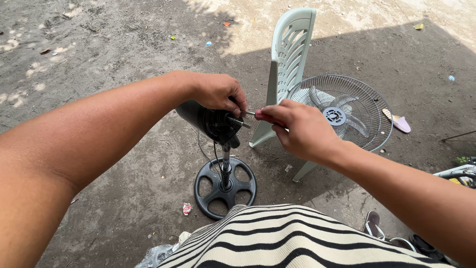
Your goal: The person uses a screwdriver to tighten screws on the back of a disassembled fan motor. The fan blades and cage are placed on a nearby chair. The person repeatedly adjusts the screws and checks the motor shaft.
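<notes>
Striped cloth [292, 238] lies nearest, above dusty ground [114, 39]. Left hand [218, 92] fingers grip the fan motor [213, 121]; right hand [297, 126] fingers close on a screwdriver [261, 117].

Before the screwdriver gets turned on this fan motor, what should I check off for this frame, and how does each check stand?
1. Left hand steadies the motor housing: ok.
2. Right hand grips the red-handled screwdriver: ok.
3. Tip seated in a screw: cannot tell, the fingers hide it.
4. Round base flat on the ground, pole upright: ok.
5. Fan grille set aside, leaning on the pale green chair: ok.
6. Power cord unplugged: cannot tell.
</notes>
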